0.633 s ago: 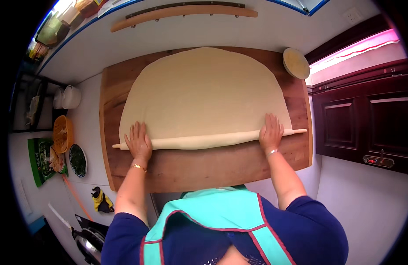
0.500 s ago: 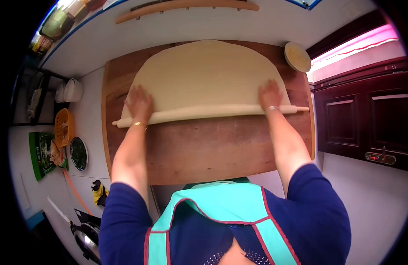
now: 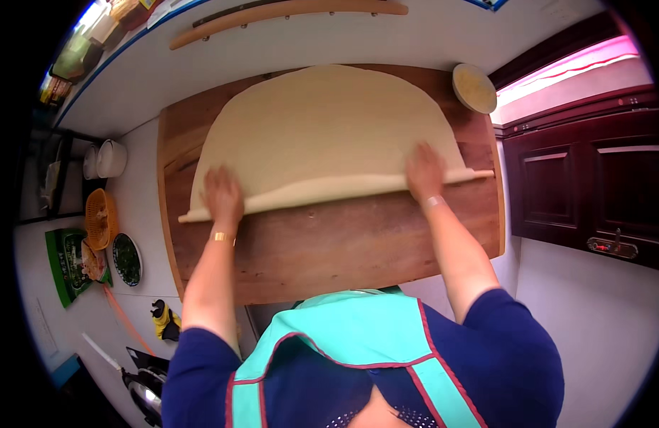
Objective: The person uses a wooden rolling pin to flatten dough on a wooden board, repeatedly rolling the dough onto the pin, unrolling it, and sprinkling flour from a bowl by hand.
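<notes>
Rolling pin point(image 3: 482, 173), on wooden surface point(image 3: 308, 260), near edge of dough sheet point(image 3: 329, 121) wrapped about it; long axis crosswise beneath left hand point(image 3: 222, 194) and right hand point(image 3: 424, 172), neither nearer; fingers blurred, outstretched forward, unclenched.

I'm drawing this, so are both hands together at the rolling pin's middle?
No, the right hand is near the right end of the rolling pin, the left hand near its left end.
</notes>
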The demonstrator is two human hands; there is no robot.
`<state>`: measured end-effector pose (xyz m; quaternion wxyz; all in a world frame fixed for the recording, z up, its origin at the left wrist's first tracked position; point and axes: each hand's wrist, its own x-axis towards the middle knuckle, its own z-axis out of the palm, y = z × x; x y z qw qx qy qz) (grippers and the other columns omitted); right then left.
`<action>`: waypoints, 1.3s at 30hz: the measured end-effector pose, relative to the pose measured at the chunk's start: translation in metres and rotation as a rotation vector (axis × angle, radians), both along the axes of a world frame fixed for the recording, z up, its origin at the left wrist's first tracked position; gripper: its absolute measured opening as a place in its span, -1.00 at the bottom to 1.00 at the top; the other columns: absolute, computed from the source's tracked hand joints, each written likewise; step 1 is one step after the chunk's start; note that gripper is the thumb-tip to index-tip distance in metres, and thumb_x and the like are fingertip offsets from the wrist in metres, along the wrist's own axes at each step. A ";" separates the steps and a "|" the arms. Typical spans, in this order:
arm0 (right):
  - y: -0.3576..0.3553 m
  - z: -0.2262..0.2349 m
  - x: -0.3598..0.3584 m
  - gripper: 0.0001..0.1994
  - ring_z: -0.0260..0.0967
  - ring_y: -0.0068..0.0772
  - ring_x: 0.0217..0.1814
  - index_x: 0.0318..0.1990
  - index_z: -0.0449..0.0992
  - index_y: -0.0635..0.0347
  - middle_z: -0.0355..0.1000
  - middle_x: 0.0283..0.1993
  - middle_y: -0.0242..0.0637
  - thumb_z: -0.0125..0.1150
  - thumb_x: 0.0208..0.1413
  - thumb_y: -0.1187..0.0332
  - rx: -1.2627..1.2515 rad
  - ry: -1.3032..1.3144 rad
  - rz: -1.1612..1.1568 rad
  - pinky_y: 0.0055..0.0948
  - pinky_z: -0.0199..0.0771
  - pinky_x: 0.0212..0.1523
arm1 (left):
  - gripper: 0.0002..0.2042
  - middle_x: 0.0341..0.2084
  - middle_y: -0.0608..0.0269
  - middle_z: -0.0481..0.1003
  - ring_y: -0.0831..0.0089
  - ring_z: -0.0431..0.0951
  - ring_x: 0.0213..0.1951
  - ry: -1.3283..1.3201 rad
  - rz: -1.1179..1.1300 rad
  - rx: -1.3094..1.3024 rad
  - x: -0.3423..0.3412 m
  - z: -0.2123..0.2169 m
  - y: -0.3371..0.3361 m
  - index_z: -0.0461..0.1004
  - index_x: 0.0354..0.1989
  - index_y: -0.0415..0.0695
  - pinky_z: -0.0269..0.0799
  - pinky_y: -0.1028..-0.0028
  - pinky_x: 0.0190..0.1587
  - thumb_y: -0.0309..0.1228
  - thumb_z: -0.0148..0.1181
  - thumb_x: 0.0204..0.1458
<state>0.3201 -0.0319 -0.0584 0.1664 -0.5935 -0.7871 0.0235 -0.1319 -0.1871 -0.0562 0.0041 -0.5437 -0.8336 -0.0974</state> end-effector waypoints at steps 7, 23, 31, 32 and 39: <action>0.086 0.036 -0.039 -0.67 0.24 -0.04 0.27 0.01 0.48 0.10 0.35 0.21 -0.14 -0.01 0.08 0.31 -0.139 -0.154 -0.050 0.03 0.23 0.16 | -0.57 0.23 0.08 0.29 0.13 0.19 0.31 0.086 0.027 0.154 -0.038 0.019 0.085 0.33 0.21 0.05 -0.01 -0.13 0.29 -0.27 -0.01 0.13; 0.131 0.032 -0.174 -0.49 0.31 -0.16 0.18 0.16 0.38 0.05 0.41 0.11 -0.22 0.18 0.09 0.07 0.294 0.044 0.422 0.08 0.12 0.23 | -0.66 -0.02 0.11 0.48 0.12 0.39 0.12 0.076 -0.293 0.210 0.092 0.029 0.220 0.45 0.04 -0.05 0.15 -0.05 0.21 -0.19 0.01 0.15; 0.124 0.064 -0.173 -0.49 0.33 -0.28 -0.02 -0.03 0.46 0.04 0.43 -0.12 -0.36 0.44 -0.18 0.14 -0.128 0.029 0.507 -0.26 0.25 0.01 | -0.80 -0.27 0.12 0.49 0.08 0.45 -0.17 -0.038 -0.361 0.149 0.085 0.050 0.217 0.49 -0.24 -0.06 0.30 0.11 -0.11 -0.24 0.01 0.17; 0.111 0.061 -0.163 -0.49 0.33 -0.28 -0.02 -0.03 0.46 0.04 0.43 -0.12 -0.36 0.44 -0.18 0.14 -0.105 0.027 0.489 -0.26 0.25 0.01 | -0.80 -0.32 0.12 0.49 0.10 0.46 -0.20 -0.048 -0.390 0.185 0.093 0.051 0.202 0.49 -0.30 -0.07 0.31 0.12 -0.14 -0.23 0.01 0.16; -0.144 0.054 -0.051 -0.38 0.32 -0.23 -0.05 -0.04 0.44 0.01 0.38 -0.14 -0.32 0.51 -0.41 0.22 -0.035 0.054 0.560 -0.27 0.23 -0.05 | -0.79 -0.28 0.11 0.43 0.12 0.40 -0.17 -0.129 -0.505 0.098 0.183 0.043 -0.057 0.42 -0.20 -0.09 0.25 0.14 -0.11 -0.23 0.04 0.13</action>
